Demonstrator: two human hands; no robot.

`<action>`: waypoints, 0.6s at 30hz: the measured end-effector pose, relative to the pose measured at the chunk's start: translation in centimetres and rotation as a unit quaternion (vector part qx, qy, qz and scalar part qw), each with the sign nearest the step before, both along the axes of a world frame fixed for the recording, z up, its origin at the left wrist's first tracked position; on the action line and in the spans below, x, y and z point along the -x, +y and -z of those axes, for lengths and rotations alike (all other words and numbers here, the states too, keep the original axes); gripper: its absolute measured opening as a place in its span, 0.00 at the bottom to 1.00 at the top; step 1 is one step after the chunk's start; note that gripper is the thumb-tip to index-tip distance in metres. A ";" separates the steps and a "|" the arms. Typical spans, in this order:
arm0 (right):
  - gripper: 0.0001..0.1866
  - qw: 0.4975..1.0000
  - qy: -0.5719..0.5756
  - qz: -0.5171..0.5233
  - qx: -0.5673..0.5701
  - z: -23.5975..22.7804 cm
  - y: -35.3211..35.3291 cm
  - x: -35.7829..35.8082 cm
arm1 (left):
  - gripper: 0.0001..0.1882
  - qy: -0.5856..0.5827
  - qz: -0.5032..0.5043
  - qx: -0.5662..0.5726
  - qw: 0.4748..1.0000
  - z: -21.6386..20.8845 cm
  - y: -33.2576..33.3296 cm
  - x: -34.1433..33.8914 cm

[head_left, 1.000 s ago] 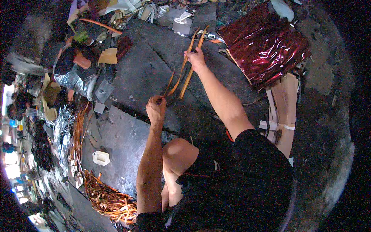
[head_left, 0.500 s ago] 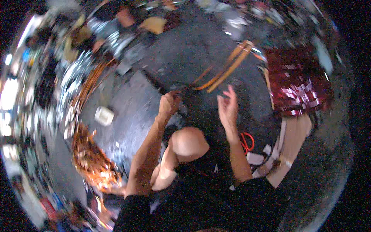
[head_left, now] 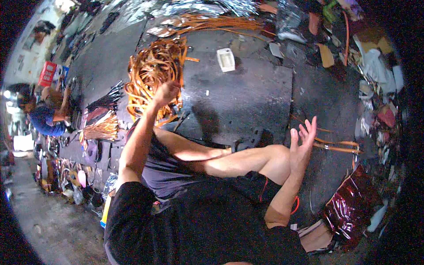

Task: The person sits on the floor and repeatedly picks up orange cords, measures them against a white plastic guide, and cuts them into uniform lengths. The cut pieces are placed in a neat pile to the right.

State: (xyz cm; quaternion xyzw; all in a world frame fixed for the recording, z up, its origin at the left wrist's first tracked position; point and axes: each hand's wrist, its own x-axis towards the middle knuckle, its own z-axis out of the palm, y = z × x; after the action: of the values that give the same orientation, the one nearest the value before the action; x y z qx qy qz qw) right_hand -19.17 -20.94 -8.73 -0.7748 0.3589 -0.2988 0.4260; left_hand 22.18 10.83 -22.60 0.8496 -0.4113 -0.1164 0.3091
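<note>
My left hand point(head_left: 167, 93) is at the near right part of a tangled pile of glossy orange-brown strips point(head_left: 148, 73). Its fingers are curled closed; what lies inside them is hidden. Off to the right, my right hand point(head_left: 303, 143) is raised with fingers apart and nothing in it. Beyond that hand a few straight orange strips point(head_left: 339, 146) lie on the dark floor. Red round handles point(head_left: 295, 205) show partly beside my right forearm.
A white rectangular dish point(head_left: 226, 60) stands on a dark board. Long orange strips point(head_left: 212, 23) lie along the far side. Bundles of thin strips point(head_left: 102, 126) sit at left, near another person point(head_left: 46, 115). Dark red glossy sheeting point(head_left: 349, 204) lies at right.
The view has swung left. My left hand has gone from the straight strips to the tangled pile, no longer holding a straight strip. My right hand stays open.
</note>
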 end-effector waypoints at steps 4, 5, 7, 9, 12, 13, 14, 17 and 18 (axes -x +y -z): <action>0.37 0.996 0.079 0.018 0.044 0.5 0.8 -1.3 | 0.21 -0.068 -0.305 -0.102 0.944 -2.3 5.8 -6.1; 0.37 0.995 0.085 0.018 0.042 0.8 0.6 -1.1 | 0.28 -0.126 -0.376 -0.153 0.905 -1.9 5.9 -6.6; 0.36 0.997 0.081 0.002 0.019 0.5 0.9 -1.3 | 0.33 -0.164 -0.408 -0.179 0.880 2.0 10.1 -8.9; 0.36 0.994 0.102 0.003 0.039 -0.1 1.5 -1.5 | 0.34 -0.174 -0.383 -0.213 0.882 3.9 10.6 -10.0; 0.35 0.991 0.119 -0.003 0.062 -0.1 1.6 -1.0 | 0.33 -0.055 -0.374 -0.198 0.904 1.3 9.6 -10.4; 0.34 0.990 0.127 0.010 0.068 0.0 1.6 -0.1 | 0.25 -0.018 -0.386 -0.135 0.912 -1.9 6.9 -9.0; 0.33 0.993 0.109 -0.032 0.032 -0.2 2.0 -0.6 | 0.22 -0.051 -0.432 -0.183 0.882 -2.9 8.5 -10.1; 0.29 0.988 0.068 -0.133 -0.047 -1.5 3.5 -3.6 | 0.16 0.094 -0.281 0.093 0.950 -7.7 12.9 -11.0; 0.27 0.985 0.059 -0.154 -0.051 -2.5 4.0 -4.7 | 0.15 0.184 -0.255 0.210 0.926 -12.8 9.0 -7.2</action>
State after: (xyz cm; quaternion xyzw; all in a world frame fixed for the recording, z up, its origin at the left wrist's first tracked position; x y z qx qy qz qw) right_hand -14.43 -16.92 -6.27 -0.8143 0.2743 -0.1650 0.4841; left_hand 29.35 19.86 -9.84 0.8049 -0.1321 -0.0990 0.5700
